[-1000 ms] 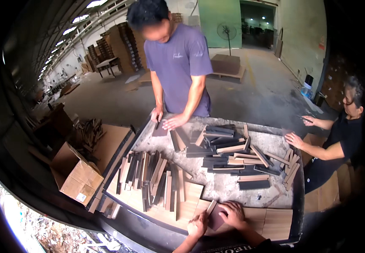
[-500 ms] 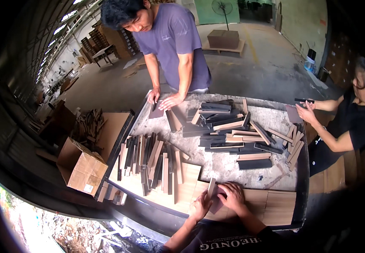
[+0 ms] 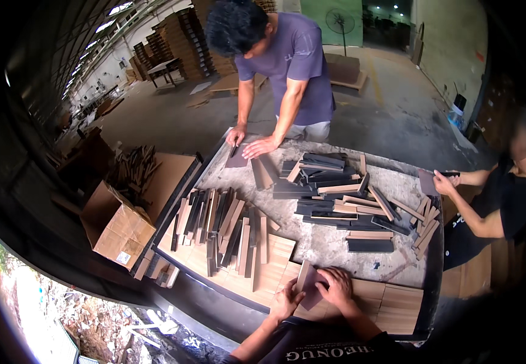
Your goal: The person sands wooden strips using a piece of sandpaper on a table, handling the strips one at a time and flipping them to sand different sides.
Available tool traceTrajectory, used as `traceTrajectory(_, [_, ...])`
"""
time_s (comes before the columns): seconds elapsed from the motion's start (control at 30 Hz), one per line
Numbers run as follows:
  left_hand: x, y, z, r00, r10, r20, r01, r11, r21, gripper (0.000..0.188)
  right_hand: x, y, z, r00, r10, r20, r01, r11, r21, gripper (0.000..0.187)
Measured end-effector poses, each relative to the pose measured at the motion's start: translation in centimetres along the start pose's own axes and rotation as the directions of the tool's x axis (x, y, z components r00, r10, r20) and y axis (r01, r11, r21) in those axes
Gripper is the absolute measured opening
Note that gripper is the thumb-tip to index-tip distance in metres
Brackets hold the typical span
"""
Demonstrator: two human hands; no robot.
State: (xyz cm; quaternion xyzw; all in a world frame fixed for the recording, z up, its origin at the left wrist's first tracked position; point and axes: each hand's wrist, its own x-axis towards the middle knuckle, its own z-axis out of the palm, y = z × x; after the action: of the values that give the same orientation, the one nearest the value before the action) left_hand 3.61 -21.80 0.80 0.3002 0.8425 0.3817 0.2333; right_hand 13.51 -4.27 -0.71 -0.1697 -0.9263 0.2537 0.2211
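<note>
A narrow wood strip [image 3: 303, 274] is gripped in the left hand [image 3: 285, 301], thumb and curled fingers drawn in around its lower part, with its upper end leaning out toward 12 o'clock. Just beside it at 3 o'clock, a dark brown sheet [image 3: 313, 297] is covered in part by the right hand [image 3: 337, 286], whose fingers are loosely bent and slightly spread; how firmly the sheet is pressed cannot be told. Beneath both hands, light wooden boards [image 3: 399, 298] are laid along the near edge of the table [image 3: 329, 252], which is passed over by the forearms at 6 o'clock. From the hands, the table's right edge is found at 3 o'clock, well apart. A stretch of pale tabletop is exposed toward 1 o'clock, bounded farther out by a pile of dark and light strips [image 3: 342, 209]. At 10 o'clock, reach is bordered by a dense strip stack [image 3: 221, 227].
</note>
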Motion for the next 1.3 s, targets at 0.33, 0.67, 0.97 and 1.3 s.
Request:
traceTrajectory(0.33, [2.4, 2.5, -2.8, 0.999, -0.034, 0.042, 0.041, 0.982, -0.186, 0.054, 0.3, -0.3, -0.2, 1.0, -0.018, -0.012, 0.017, 0.999, -0.034, 0.04])
traceTrajectory(0.67, [25.2, -0.9, -19.8, 0.896, 0.026, -0.444, 0.208, 0.858, 0.47, 0.046, 1.5, -1.6, -1.3, 0.994, -0.087, 0.068, 0.089, 0.996, -0.025, 0.04])
traceTrajectory(0.97, [32.2, -5.6, -21.8, 0.895, 0.087, -0.437, 0.287, 0.637, 0.715, 0.035, -0.1, 1.1, 1.4, 1.0, -0.024, 0.019, 0.024, 1.0, -0.012, 0.042])
traceTrajectory(1.3, [37.5, -4.9, -26.2, 0.791, -0.119, -0.6, 0.453, 0.773, 0.444, 0.036, 1.1, -0.1, 0.9, 0.998, -0.032, 0.05, 0.034, 0.998, -0.046, 0.041])
